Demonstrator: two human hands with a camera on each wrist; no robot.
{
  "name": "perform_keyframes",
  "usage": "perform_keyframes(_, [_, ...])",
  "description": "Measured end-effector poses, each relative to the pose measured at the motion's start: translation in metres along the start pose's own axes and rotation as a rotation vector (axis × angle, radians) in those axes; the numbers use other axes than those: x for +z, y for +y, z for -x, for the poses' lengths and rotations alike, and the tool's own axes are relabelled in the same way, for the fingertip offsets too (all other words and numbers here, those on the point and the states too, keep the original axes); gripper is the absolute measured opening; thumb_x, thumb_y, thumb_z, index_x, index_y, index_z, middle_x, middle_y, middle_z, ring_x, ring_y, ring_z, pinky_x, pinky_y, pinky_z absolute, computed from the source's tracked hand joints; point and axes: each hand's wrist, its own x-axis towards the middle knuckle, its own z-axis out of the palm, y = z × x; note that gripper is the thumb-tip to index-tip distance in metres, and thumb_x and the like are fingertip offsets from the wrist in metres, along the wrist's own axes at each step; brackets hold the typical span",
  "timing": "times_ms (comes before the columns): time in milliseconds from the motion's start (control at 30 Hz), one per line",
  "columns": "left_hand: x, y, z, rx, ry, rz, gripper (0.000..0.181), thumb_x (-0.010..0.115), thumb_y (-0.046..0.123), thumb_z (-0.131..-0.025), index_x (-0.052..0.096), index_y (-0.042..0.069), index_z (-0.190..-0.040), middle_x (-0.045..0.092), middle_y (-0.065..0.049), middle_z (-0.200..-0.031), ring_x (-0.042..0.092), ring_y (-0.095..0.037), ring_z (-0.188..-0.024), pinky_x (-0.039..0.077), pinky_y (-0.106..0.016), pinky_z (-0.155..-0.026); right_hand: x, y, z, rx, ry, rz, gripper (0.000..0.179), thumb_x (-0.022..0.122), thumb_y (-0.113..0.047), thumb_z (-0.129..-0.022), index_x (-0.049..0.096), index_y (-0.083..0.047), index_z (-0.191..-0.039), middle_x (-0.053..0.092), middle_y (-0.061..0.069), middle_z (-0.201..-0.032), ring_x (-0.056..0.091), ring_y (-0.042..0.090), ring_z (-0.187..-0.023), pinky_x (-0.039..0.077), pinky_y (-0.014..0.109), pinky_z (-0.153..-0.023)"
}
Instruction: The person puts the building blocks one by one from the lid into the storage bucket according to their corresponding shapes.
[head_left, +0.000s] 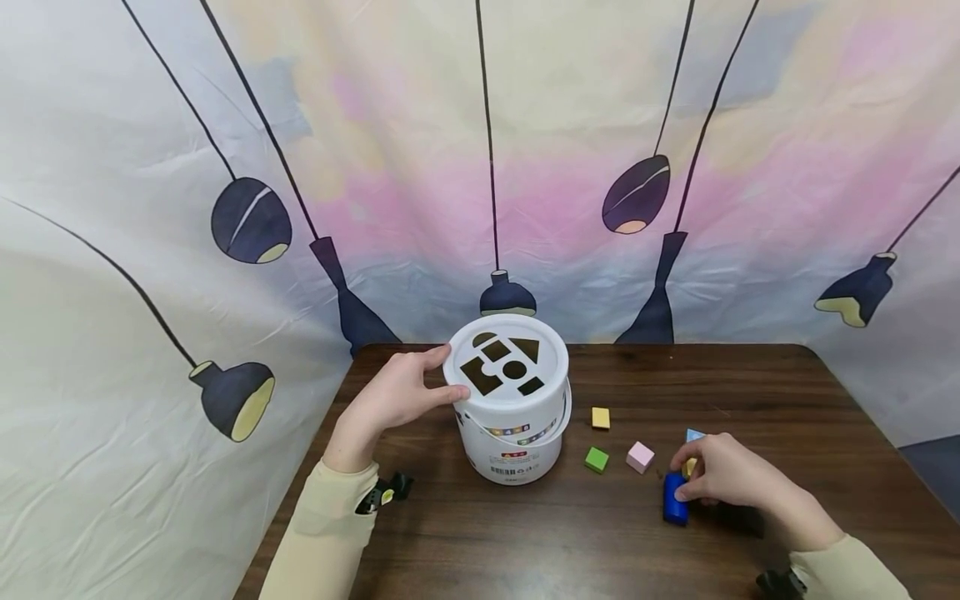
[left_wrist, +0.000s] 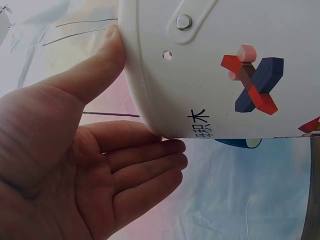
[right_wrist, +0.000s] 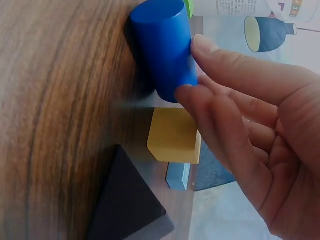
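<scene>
A white bucket point(head_left: 513, 450) stands upright on the table, its lid point(head_left: 551, 354) cut with several shaped holes. My left hand point(head_left: 393, 387) touches the left side of the lid's rim, thumb and index finger spread apart. In the left wrist view, the other fingers of that hand point(left_wrist: 115, 140) are extended below the rim. On the right, my right hand point(head_left: 731, 471) pinches a blue cylinder block point(head_left: 675, 504) between thumb and index finger, low at the tabletop. Close by the cylinder are a yellow block point(right_wrist: 174, 135), a light blue block point(right_wrist: 177, 175) and a dark triangular block point(right_wrist: 127, 200).
Between the bucket and my right hand lie a small yellow block point(head_left: 601, 418), a green block point(head_left: 597, 459) and a pink block point(head_left: 640, 457). The bucket's handle point(head_left: 567, 408) hangs down. Behind the brown table point(head_left: 750, 383) hangs a cloth point(head_left: 420, 167) printed with lamps.
</scene>
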Motion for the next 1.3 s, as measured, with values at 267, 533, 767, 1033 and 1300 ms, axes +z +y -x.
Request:
perform_keyframes(267, [0.0,0.001,0.001,-0.006,0.0,0.002,0.087,0.082,0.047,-0.095,0.046,0.004,-0.161,0.05,-0.012,-0.161,0.045,-0.028,-0.15,0.043,-0.053,-0.118,0.005,-0.006,0.0,0.012,-0.029,-0.039,0.029,0.088,-0.019,-0.09,0.078,-0.003,-0.112,0.067,-0.002,-0.064,0.064,0.018,-0.052,0.054,0.031,-0.05])
perform_keyframes(533, [0.0,0.001,0.001,-0.005,-0.002,0.003,0.087,0.082,0.046,-0.095,0.046,0.004,-0.161,0.05,-0.012,-0.161,0.045,-0.028,-0.15,0.043,-0.053,-0.118,0.01,-0.007,-0.003,-0.003,-0.029,-0.018,0.03,0.085,-0.024,-0.094,0.077,-0.004,-0.115,0.066,-0.003,-0.064,0.067,0.017,-0.052,0.054,0.03,-0.05])
perform_keyframes(767, [0.0,0.001,0.001,-0.008,-0.001,0.008,0.086,0.083,0.046,-0.095,0.046,0.004,-0.161,0.05,-0.012,-0.161,0.044,-0.028,-0.151,0.042,-0.053,-0.119,0.018,-0.013,-0.005,0.072,-0.002,-0.053,0.036,0.085,-0.029,-0.094,0.075,-0.001,-0.115,0.068,0.0,-0.064,0.069,0.019,-0.054,0.057,0.032,-0.052])
perform_keyframes(1033, [0.001,0.0,0.002,-0.013,-0.001,0.002,0.087,0.082,0.047,-0.095,0.046,0.005,-0.161,0.049,-0.012,-0.161,0.045,-0.028,-0.151,0.043,-0.053,-0.118,0.026,-0.016,-0.01,0.094,0.007,-0.111,0.03,0.086,-0.025,-0.094,0.075,-0.001,-0.108,0.072,0.001,-0.076,0.071,0.02,-0.057,0.061,0.035,-0.053])
perform_keyframes(1300, [0.001,0.0,0.001,0.0,0.001,0.018,0.087,0.082,0.047,-0.095,0.045,0.005,-0.161,0.049,-0.012,-0.161,0.045,-0.028,-0.15,0.043,-0.054,-0.118,0.027,-0.018,-0.012,0.12,0.017,-0.097,0.024,0.089,-0.02,-0.089,0.074,-0.005,-0.102,0.069,0.002,-0.078,0.071,0.019,-0.06,0.061,0.034,-0.056])
